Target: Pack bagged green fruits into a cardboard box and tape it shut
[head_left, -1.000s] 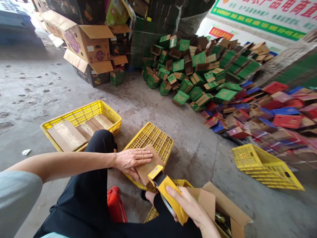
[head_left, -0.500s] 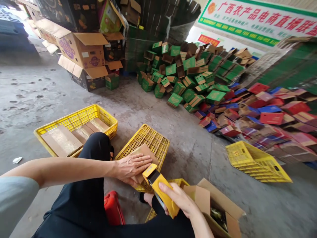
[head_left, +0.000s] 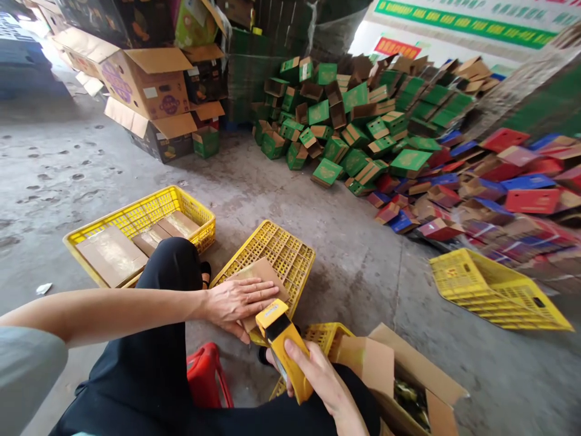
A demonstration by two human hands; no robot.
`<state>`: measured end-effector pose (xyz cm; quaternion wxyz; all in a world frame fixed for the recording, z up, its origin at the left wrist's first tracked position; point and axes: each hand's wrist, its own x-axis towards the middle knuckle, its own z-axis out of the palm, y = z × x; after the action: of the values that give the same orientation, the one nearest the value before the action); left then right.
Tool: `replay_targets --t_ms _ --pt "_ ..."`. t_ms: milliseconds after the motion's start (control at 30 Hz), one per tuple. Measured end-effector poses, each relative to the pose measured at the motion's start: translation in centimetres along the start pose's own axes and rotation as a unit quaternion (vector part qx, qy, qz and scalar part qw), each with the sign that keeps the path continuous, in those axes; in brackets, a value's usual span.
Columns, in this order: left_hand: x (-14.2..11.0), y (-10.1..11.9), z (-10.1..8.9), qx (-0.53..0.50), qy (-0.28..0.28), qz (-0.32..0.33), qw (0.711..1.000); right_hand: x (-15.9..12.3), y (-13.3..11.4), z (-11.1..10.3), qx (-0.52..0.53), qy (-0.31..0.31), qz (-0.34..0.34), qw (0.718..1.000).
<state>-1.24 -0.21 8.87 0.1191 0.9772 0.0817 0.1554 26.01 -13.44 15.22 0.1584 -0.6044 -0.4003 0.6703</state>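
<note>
My left hand (head_left: 238, 300) lies flat, fingers stretched out, pressing down on a small brown cardboard box (head_left: 263, 272). That box rests on an upturned yellow plastic crate (head_left: 284, 254) in front of my knees. My right hand (head_left: 318, 375) is wrapped round a yellow tape dispenser (head_left: 281, 345), whose front end sits at the near edge of the box, just beside my left fingertips.
A yellow crate (head_left: 136, 218) at the left holds several taped brown boxes. Another yellow crate (head_left: 494, 290) lies at the right. An open carton (head_left: 408, 375) stands by my right knee, a red stool (head_left: 206, 378) under me. Piles of green (head_left: 354, 127), red and blue boxes fill the back.
The tape dispenser in my right hand has drawn back toward me along the box. My left hand has stayed pressed flat on the box.
</note>
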Motion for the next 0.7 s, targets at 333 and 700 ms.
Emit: replay_targets --t_ms 333,700 --pt "0.4 0.2 -0.1 -0.003 -0.005 0.024 1.000 -1.7 0.1 0.2 -0.011 0.015 0.014 1.000" --pt "0.8 0.3 0.2 -0.001 0.029 0.047 0.998 -3.1 -0.8 1.5 -0.007 0.049 0.019 0.999"
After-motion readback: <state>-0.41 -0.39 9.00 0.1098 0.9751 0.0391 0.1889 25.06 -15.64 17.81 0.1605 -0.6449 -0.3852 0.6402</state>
